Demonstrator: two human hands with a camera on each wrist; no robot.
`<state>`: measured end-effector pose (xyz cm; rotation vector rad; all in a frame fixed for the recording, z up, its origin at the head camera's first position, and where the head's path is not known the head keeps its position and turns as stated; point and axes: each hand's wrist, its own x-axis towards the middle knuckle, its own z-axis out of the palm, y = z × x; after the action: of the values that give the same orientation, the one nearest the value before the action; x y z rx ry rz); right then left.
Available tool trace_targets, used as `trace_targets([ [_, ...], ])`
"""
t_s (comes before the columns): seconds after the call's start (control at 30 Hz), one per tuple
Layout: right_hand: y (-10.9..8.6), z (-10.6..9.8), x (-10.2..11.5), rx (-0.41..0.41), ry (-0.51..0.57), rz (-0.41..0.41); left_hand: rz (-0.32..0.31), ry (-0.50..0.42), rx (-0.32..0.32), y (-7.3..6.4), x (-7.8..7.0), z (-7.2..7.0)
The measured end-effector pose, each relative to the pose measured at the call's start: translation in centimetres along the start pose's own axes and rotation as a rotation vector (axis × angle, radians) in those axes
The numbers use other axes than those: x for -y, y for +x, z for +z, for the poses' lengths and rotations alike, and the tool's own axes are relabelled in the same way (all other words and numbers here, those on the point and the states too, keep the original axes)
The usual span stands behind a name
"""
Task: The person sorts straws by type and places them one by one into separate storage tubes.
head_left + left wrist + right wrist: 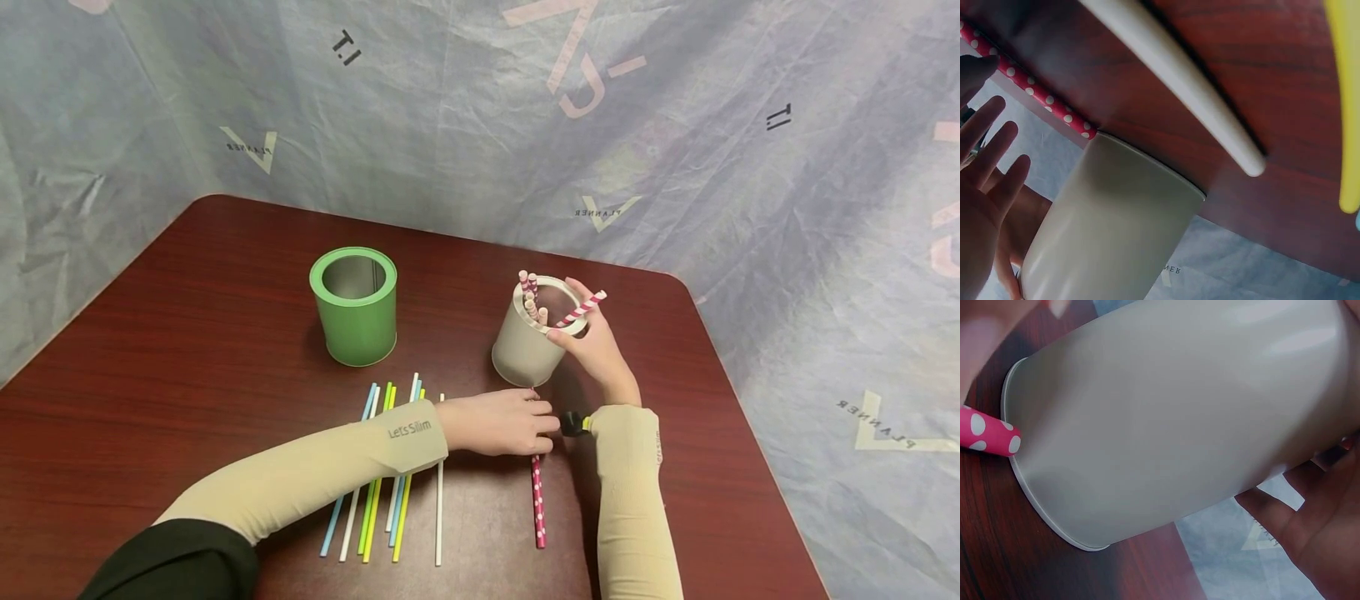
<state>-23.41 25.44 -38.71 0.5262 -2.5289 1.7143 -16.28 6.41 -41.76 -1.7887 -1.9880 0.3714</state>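
A pale grey-white can (pixel 519 354) stands at the right of the table, its top leaning rightward in the head view. My right hand (pixel 603 354) grips its rim, thumb at the near side and fingers round the far side. Several patterned paper straws (pixel 529 307) poke up inside, and a red-and-white striped straw (pixel 583 307) leans over the right rim. Below the can lies a pink polka-dot straw (pixel 538 504), one end at the can's base. My left hand (pixel 498 423) hovers across this straw; in the left wrist view its fingers (pixel 988 150) are extended and apart, the thumb overlapping the straw.
A green can (pixel 358 321) stands to the left. Under my left forearm lie several blue, white, green and yellow straws (pixel 366 517), with a single white straw (pixel 439 517) to their right. A printed grey cloth (pixel 450 125) hangs behind the brown table (pixel 187 333).
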Motion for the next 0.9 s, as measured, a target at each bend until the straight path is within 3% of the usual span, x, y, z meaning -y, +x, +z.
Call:
trace_targets([
  [0.33, 0.0, -0.1, 0.0, 0.001, -0.005, 0.012, -0.031, -0.090, 0.101, 0.1, -0.2, 0.4],
  [0.53, -0.1, -0.1, 0.1, 0.000, -0.008, 0.021, -0.094, -0.286, 0.146, -0.3, 0.0, 0.4],
  [0.7, 0.0, -0.1, 0.0, 0.005, -0.007, 0.016, -0.125, -0.450, 0.131, -0.8, 0.3, 0.1],
  [0.9, 0.0, -0.1, 0.0, 0.010, -0.005, 0.016, -0.136, -0.585, 0.128, -1.4, 0.8, -0.6],
])
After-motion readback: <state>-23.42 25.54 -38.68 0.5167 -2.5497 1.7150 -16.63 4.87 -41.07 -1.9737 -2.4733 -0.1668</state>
